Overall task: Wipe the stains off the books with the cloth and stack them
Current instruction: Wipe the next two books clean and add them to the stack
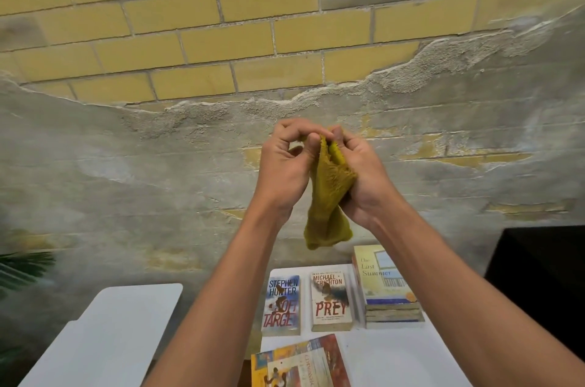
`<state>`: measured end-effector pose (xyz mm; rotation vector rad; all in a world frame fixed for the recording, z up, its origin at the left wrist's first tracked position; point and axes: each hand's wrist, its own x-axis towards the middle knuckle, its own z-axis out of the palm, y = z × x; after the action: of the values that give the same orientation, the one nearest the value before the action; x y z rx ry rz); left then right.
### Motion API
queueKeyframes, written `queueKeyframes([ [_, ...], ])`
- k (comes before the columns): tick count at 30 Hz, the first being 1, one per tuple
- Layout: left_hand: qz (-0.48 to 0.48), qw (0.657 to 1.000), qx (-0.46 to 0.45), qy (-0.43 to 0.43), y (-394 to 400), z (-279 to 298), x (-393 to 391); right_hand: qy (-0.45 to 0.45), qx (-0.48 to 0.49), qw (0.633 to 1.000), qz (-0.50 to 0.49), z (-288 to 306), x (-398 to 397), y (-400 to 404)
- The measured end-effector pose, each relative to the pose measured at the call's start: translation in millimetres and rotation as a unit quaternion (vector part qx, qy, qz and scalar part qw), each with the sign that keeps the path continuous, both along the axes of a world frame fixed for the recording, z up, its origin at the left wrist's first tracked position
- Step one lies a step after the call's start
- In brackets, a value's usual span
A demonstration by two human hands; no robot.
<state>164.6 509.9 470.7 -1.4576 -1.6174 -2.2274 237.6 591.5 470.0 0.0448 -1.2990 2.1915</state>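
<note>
Both forearms reach up and forward, raised well above the white surface (395,355), hands meeting in front of the brick wall (221,38). The left hand (285,165) and right hand (361,177) face each other, fingers curled and pinching the top of a mustard-yellow frayed cloth (329,196), which hangs bunched between the palms. Below lie the blue "Soft Target" paperback (281,307) and the stained white "Prey" paperback (330,301) side by side, beside a stack of books topped by "The Last Summer" (386,288)
</note>
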Motion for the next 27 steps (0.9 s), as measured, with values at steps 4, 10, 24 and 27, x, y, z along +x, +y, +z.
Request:
queueKeyframes([
  [4, 0.0, 0.998, -0.018, -0.054, 0, -5, -4, -0.049, 0.04, 0.998, 0.008, -3, 2, 0],
  [10, -0.03, 0.975, -0.042, -0.218, -9, -25, -4, -0.106, 0.049, 0.992, -0.049, 1, -4, 7],
  [24, 0.015, 0.971, -0.123, -0.204, -6, -47, 1, -0.128, 0.043, 0.985, -0.111, -1, -4, 47],
  [27, 0.008, 0.967, -0.139, -0.215, -7, -42, -1, -0.167, 0.072, 0.972, -0.146, -12, -3, 55],
])
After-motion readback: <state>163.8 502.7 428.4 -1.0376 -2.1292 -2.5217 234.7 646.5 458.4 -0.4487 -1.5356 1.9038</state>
